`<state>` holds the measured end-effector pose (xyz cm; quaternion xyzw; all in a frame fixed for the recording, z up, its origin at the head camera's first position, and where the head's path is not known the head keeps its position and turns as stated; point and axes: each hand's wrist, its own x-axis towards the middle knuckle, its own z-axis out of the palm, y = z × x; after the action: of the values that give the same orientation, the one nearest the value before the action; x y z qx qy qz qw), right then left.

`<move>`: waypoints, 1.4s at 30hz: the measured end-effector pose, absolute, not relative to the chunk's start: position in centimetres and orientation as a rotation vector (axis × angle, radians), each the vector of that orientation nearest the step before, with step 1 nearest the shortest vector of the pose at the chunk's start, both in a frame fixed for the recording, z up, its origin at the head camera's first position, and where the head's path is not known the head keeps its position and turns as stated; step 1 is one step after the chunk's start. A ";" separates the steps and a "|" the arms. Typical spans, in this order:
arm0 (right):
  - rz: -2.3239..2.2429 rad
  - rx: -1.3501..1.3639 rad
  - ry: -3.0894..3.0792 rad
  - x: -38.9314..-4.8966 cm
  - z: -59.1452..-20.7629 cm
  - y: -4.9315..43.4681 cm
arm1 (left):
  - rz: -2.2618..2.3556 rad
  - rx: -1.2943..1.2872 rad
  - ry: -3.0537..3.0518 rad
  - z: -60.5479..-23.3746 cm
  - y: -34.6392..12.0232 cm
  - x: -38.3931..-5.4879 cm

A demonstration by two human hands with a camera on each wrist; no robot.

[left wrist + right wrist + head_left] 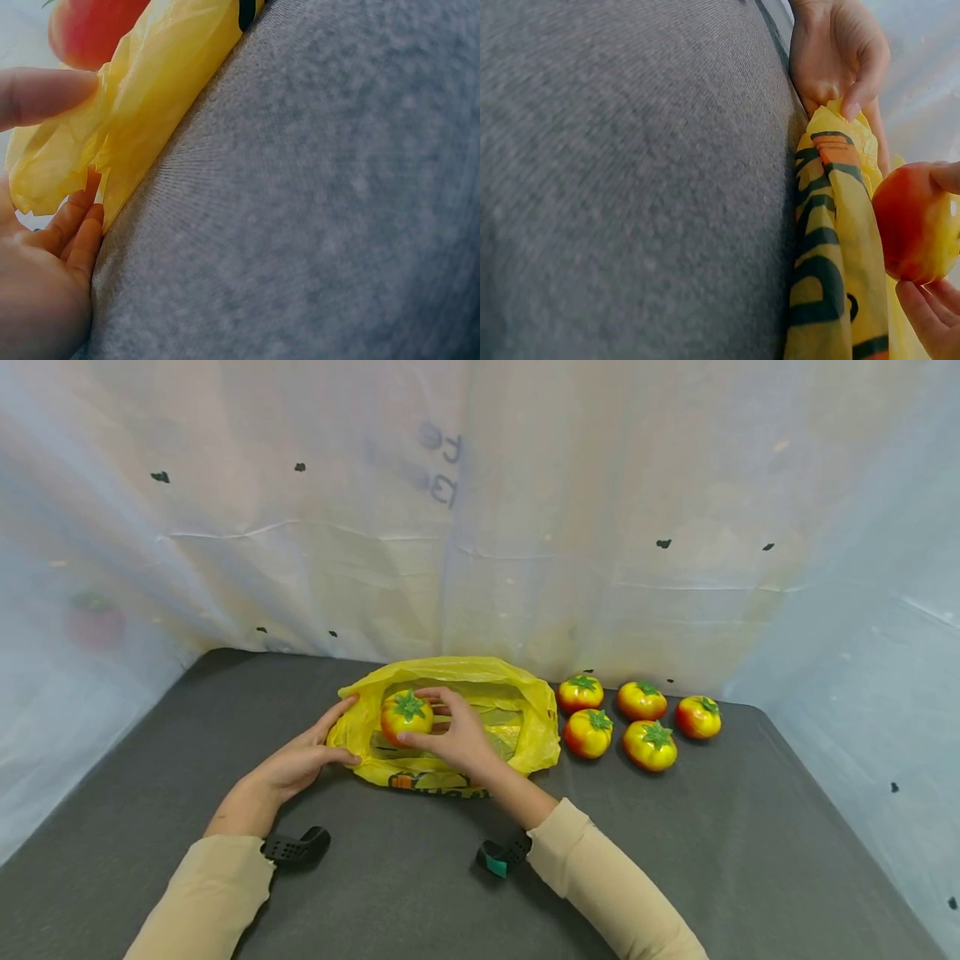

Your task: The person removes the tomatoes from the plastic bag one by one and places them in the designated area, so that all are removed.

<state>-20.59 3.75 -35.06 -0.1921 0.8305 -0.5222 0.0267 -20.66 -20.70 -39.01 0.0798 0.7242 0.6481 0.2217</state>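
A yellow plastic bag (457,670) with dark and orange print stands on the dark table, its mouth spread wide. At its left end my left hand (296,764) holds the rim, thumb at the near side and fingers at the far side. My right hand (463,737) grips a red-and-yellow tomato (397,724) with a green leafy top, over the left part of the bag's mouth. In the right wrist view the tomato (911,225) sits between thumb and fingers, beside the printed bag wall (817,255).
Several similar tomatoes (650,746) lie in two loose rows just right of the bag. Behind the table (405,877) hangs a pale translucent sheet (525,527) with black marks, and more sheeting stands at both sides. Black bands (296,847) are on both wrists.
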 end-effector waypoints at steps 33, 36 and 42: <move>-1.664 -0.501 2.618 -19.2 -33.1 10.0 | 1.802 0.233 2.005 -38.9 -20.6 -20.6; -1.659 -0.509 2.615 -19.1 -32.9 10.6 | 1.802 0.230 2.005 -38.9 -20.6 -20.6; -1.644 -0.495 2.624 -19.1 -32.8 11.4 | 1.808 0.227 1.998 -38.8 -20.6 -20.6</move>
<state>-19.11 11.37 -32.82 -0.1577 0.8368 -0.5243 0.0031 -20.61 -20.63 -38.85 0.0819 0.7212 0.6527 0.2172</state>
